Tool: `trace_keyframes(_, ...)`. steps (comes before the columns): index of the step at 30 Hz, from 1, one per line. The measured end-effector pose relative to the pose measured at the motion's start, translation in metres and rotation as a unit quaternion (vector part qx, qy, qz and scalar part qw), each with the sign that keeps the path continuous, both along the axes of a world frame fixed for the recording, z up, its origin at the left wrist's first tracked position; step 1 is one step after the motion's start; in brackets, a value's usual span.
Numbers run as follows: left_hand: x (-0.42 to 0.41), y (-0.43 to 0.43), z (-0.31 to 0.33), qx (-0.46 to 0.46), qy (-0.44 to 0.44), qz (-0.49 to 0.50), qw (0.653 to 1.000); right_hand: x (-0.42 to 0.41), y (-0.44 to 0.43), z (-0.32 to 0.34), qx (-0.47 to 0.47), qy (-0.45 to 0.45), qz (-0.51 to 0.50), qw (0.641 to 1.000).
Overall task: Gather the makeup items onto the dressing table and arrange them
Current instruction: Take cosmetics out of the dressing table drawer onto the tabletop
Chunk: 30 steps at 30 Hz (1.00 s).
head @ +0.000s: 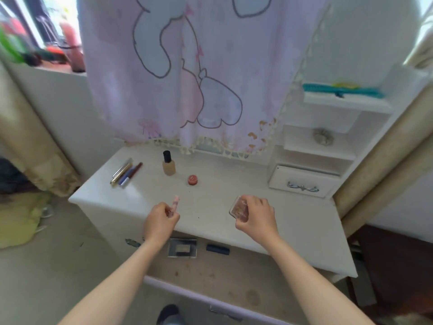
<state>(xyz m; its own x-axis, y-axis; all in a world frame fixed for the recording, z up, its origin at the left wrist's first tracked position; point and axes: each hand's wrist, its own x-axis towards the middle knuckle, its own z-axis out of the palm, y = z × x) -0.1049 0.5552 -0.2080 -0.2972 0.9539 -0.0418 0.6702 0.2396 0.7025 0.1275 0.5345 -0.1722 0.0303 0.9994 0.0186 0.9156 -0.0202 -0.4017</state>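
Left grip [161, 219] — clenched round pink tube [174, 205], upright over tabletop [234, 170], likely for placing. Right grip [257, 214] — grasping rose compact [239, 208], low over tabletop. Already arranged at rear: pencils [126, 172], foundation bottle [168, 166], red jar [192, 179].

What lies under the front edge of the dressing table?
A dark square case and a dark blue tube lie on a lower surface; the tabletop covers anything farther back.

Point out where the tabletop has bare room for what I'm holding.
Bare: the stretch between the red pot and the drawer unit; the front right corner past the right hand; the patch between the pencils and the left hand. Crowded: back left, around pencils and bottle.
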Motion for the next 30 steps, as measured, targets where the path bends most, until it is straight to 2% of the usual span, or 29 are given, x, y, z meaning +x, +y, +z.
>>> trace_keyframes(4, -0.015, 0.005, 0.003, -0.009, -0.011, 0.028, 1.0, -0.017, 0.004, 0.002, -0.019, -0.047, 0.061, 0.997)
trace_keyframes(8, -0.031, 0.012, 0.003, -0.023, -0.012, 0.042, 0.999, -0.037, 0.014, -0.003, -0.038, -0.055, 0.098, 0.993)
trace_keyframes(16, -0.065, 0.045, -0.011, -0.078, 0.008, 0.062, 0.995, -0.075, 0.057, -0.024, -0.103, -0.069, 0.125, 0.984)
trace_keyframes(22, -0.087, 0.091, -0.028, -0.134, 0.025, 0.032, 0.99, -0.089, 0.106, -0.046, -0.164, -0.074, 0.107, 0.978)
trace_keyframes(30, -0.118, 0.164, -0.055, -0.161, 0.052, 0.013, 0.985, -0.078, 0.163, -0.073, -0.221, -0.107, 0.011, 0.969)
